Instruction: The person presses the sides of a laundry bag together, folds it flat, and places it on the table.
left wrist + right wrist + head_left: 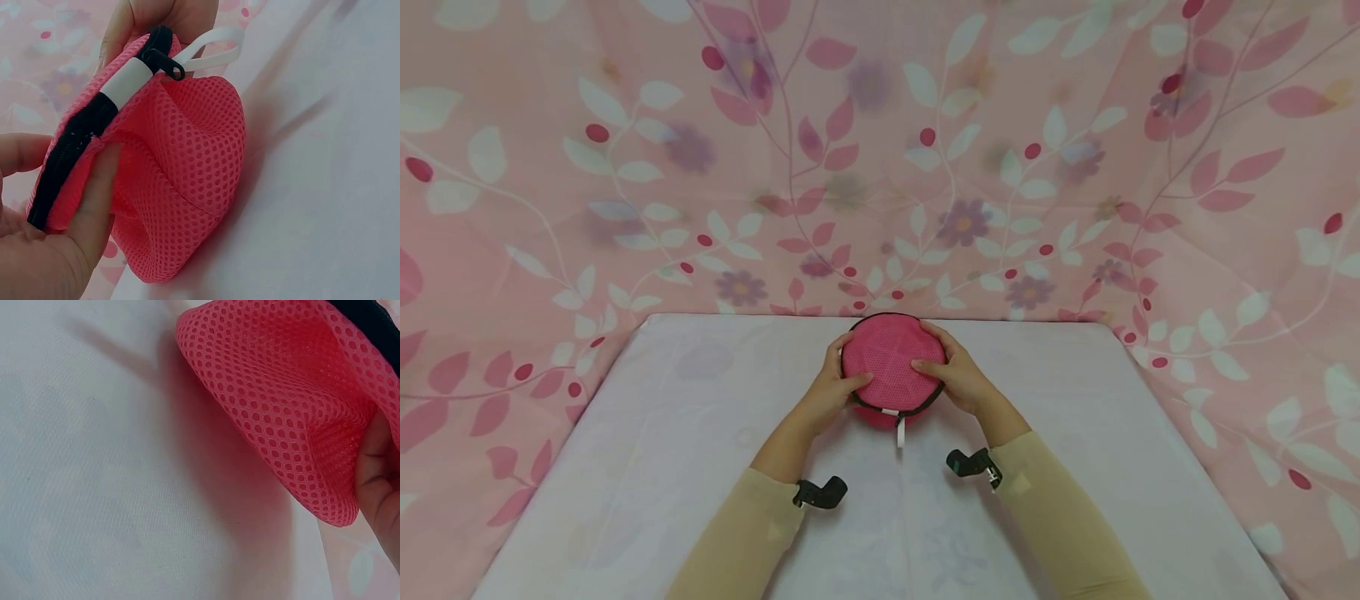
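A round pink mesh zip pouch (891, 358) is held up over the far middle of the table, its flat lid tilted toward me. Black zipper trim (69, 140) runs round its edge, with a black zipper pull (165, 64) and a white loop (212, 47). My left hand (831, 392) grips the left rim, thumb on the lid. On the right rim, my right hand (966, 379) pinches in the same way. Soft folds of the pouch's body (275, 400) sag below the trim in the right wrist view. Whether anything lies inside cannot be seen.
A white cloth (700, 400) covers the table. Pink floral fabric (880, 167) hangs behind it and along both sides, close to the table's far edge. Black wrist cameras (822, 493) sit at both sleeve cuffs.
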### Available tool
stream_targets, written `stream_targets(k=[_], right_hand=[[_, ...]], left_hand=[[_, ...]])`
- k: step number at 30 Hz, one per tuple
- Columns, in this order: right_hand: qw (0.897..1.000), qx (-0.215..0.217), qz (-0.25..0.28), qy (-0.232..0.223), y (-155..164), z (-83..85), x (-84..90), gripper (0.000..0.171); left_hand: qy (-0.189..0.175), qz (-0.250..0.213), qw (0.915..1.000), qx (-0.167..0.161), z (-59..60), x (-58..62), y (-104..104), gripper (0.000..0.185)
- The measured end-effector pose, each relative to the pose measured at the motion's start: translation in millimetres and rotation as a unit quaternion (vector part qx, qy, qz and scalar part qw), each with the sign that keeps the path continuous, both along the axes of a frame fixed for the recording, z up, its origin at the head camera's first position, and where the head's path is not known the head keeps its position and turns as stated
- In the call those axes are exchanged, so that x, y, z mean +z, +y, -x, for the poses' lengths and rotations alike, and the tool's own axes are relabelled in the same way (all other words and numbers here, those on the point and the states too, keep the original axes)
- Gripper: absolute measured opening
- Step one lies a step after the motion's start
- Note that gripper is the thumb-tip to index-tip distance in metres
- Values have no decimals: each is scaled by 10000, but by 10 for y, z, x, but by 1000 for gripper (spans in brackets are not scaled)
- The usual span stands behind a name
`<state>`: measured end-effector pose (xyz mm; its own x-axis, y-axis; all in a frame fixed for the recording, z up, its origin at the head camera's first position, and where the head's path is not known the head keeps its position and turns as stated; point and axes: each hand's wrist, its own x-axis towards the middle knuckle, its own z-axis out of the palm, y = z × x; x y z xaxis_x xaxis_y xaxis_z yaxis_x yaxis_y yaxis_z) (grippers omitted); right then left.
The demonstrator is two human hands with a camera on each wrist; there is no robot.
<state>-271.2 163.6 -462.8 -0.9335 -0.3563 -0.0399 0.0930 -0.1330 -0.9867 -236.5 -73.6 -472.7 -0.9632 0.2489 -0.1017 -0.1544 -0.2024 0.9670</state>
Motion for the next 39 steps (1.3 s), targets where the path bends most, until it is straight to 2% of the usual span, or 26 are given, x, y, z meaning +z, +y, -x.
stream_targets(k=[8,18,26,32,39], right_hand=[[10000,-19,78,-28,-1,-8,5,78],[9997,55,173,-140,15,-13,4,75],[9997,52,173,-155,26,-20,2,71],[9998,25,122,-153,33,-11,11,69],[9999,55,104,-114,23,-6,26,69]], left_hand=[[11,-325,9994,78,23,-29,12,80],[317,-440,9984,144,47,-40,41,80],[507,-601,9969,2,60,-12,61,83],[709,-542,9958,228,104,-35,50,80],[749,-984,9916,375,145,-71,58,77]])
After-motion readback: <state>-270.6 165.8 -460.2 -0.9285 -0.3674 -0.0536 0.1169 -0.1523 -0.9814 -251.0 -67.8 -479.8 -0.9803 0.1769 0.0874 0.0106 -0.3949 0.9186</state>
